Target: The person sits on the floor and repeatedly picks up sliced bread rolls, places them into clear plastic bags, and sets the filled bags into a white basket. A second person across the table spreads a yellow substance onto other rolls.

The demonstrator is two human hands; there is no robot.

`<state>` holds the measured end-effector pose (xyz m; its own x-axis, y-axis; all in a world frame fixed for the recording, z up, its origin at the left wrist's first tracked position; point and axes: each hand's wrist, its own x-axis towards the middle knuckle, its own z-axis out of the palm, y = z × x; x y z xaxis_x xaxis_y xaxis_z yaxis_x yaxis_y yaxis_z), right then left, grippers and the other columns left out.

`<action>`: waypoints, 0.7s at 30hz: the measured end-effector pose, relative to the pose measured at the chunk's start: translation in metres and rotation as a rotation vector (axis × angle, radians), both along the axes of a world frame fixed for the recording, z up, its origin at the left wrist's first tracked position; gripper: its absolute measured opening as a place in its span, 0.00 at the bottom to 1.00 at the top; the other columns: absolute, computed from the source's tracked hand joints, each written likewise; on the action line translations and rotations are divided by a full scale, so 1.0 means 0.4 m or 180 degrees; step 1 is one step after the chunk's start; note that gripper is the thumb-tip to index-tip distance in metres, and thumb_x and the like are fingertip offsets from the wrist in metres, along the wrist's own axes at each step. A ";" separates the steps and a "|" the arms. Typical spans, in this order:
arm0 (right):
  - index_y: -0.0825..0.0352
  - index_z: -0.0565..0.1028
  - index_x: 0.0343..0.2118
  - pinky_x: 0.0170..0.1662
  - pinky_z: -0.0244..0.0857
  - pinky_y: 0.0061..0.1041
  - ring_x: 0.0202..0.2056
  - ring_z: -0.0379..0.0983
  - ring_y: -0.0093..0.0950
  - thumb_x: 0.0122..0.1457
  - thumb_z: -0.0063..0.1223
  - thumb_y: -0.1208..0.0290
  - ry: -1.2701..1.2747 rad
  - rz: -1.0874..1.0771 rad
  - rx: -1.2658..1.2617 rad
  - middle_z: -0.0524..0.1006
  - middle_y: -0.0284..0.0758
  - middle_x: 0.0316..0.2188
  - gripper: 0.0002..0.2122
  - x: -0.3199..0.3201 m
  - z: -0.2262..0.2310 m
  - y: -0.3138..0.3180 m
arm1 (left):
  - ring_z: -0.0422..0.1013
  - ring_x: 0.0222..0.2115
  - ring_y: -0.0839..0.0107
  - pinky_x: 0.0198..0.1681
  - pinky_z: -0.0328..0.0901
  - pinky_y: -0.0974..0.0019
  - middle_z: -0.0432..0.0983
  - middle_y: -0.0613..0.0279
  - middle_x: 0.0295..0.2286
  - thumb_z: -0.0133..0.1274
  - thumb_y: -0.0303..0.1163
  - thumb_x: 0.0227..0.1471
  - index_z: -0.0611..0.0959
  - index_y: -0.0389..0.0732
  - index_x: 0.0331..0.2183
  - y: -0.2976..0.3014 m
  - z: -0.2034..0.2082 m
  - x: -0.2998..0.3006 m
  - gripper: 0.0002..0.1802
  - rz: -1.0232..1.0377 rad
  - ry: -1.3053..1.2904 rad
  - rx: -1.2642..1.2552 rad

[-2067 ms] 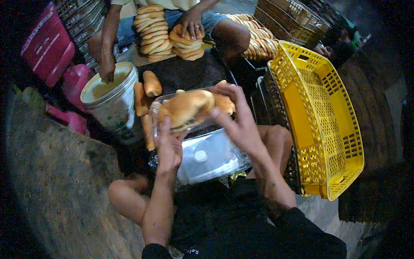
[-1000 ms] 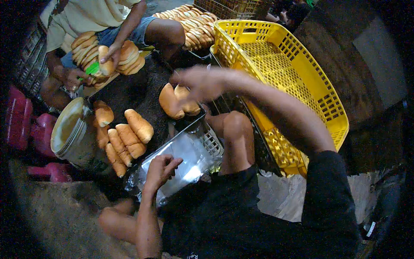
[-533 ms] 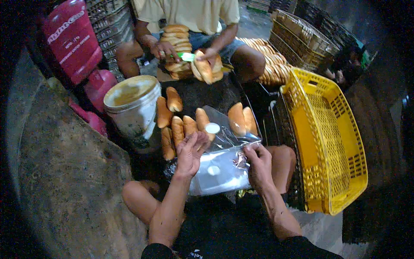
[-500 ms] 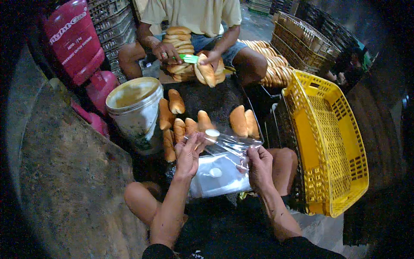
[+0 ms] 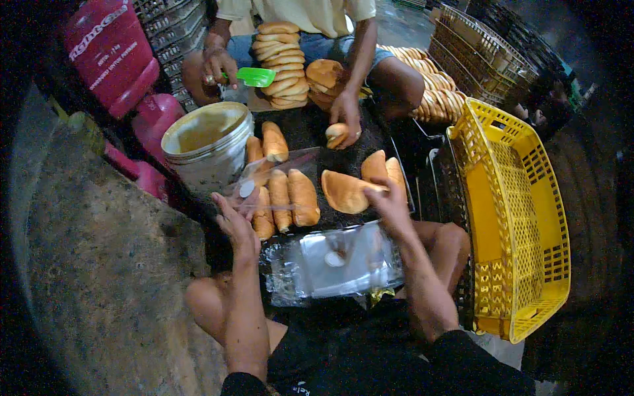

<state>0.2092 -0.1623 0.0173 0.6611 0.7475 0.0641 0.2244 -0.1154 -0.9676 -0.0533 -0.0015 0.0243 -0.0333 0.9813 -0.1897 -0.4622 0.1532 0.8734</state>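
My left hand (image 5: 236, 223) has hold of a clear plastic bag (image 5: 277, 173), which spreads over some of the bread rolls; a pale round mark shows on it. Between the fingers of my right hand (image 5: 392, 206) is the end of a folded bread roll (image 5: 345, 192), its wide side facing left. Several long golden rolls (image 5: 303, 198) lie under and beside the bag. Two more rolls (image 5: 374, 166) are just behind my right hand. Close to my lap lies a stack of clear plastic bags (image 5: 343, 259) with a pale round mark.
Opposite, a person's hand (image 5: 220, 68) holds a green spatula (image 5: 256, 77); the other hand (image 5: 346, 117) grips a roll. Piled rolls (image 5: 281, 63) stand there. A white bucket (image 5: 210, 148) is at left, a yellow crate (image 5: 512, 224) at right, pink gas cylinders (image 5: 109, 63) far left.
My left hand has moved left with the bag. My right hand let go of the bag and took hold of a roll. The other person's spatula has moved left, away from the bread.
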 end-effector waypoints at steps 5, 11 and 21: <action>0.73 0.72 0.49 0.48 0.69 0.28 0.45 0.74 0.30 0.54 0.50 0.71 0.1387 0.0307 0.0452 0.76 0.41 0.42 0.19 0.101 0.285 -0.188 | 0.61 0.55 0.62 0.53 0.61 0.60 0.66 0.51 0.52 0.37 0.55 0.62 0.68 0.31 0.53 -0.017 -0.002 0.040 0.35 -0.0063 0.0838 0.0214; 0.71 0.73 0.46 0.47 0.64 0.23 0.41 0.71 0.25 0.56 0.55 0.63 0.0855 0.0493 0.0422 0.76 0.36 0.40 0.19 0.020 0.233 -0.061 | 0.63 0.52 0.63 0.55 0.61 0.59 0.63 0.57 0.53 0.32 0.62 0.60 0.60 0.42 0.60 -0.072 0.000 0.116 0.39 -0.0695 0.0218 0.0642; 0.65 0.74 0.42 0.62 0.49 0.47 0.60 0.55 0.48 0.48 0.62 0.67 -0.2630 0.0729 0.0924 0.66 0.44 0.54 0.18 -0.228 0.262 -0.015 | 0.69 0.49 0.61 0.47 0.69 0.54 0.64 0.54 0.53 0.56 0.47 0.54 0.62 0.44 0.58 -0.144 0.080 0.103 0.36 -0.1742 -0.2133 -0.0590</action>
